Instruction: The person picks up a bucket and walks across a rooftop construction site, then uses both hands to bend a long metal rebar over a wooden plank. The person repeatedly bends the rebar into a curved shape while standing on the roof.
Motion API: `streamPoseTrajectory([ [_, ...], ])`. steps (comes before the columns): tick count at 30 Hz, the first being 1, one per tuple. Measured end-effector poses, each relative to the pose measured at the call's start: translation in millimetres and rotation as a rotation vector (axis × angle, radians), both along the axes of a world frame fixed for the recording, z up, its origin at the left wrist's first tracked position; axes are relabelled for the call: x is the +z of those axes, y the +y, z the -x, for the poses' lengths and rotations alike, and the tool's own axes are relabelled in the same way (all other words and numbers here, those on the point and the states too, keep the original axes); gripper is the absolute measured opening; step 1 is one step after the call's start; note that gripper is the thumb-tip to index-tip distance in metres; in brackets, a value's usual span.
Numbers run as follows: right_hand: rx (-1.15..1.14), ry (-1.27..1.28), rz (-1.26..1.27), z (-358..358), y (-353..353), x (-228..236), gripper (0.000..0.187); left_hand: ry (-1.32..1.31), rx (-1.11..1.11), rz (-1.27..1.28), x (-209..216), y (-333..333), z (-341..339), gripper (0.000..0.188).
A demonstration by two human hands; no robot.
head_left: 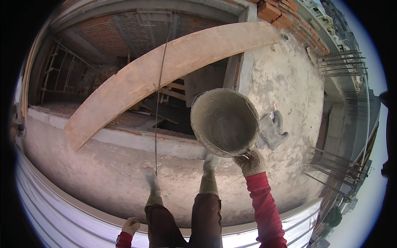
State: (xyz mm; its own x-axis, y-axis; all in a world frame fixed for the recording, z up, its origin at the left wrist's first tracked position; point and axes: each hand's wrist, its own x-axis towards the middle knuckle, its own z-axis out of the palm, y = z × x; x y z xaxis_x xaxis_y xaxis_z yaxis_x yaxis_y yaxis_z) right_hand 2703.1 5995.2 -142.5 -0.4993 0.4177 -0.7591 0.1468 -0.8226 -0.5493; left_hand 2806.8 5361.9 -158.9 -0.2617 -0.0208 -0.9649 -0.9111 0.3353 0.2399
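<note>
Has the gloved right hand [251,163] closed on the near rim of a grey bucket [223,120], beside the wire handle. Holds it up above the concrete floor [103,165], mouth turned toward the head camera. Seems emptied, judging by bare bottom and walls coated with only a cement-like film; shows no load left inside. Cannot tell from this view what else remains undone. Hangs the gloved left hand [130,225] low, outside the left leg, loosely curled; cannot tell whether holding anything. Faces an opening bridged by a long plank [190,56]. Farther right, includes stacked bricks [269,11] and jutting steel bars [341,63].
</note>
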Motion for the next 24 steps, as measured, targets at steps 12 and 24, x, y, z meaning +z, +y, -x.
streamPoseTrajectory([
  [12,0.016,-0.046,-0.049,8,-47,-145,0.034,0.080,-0.024,-0.068,-4,23,54,0.038],
  [24,0.367,-0.530,-0.053,-138,-71,-113,0.024,-0.021,-0.002,-0.067,-15,23,46,0.041],
])
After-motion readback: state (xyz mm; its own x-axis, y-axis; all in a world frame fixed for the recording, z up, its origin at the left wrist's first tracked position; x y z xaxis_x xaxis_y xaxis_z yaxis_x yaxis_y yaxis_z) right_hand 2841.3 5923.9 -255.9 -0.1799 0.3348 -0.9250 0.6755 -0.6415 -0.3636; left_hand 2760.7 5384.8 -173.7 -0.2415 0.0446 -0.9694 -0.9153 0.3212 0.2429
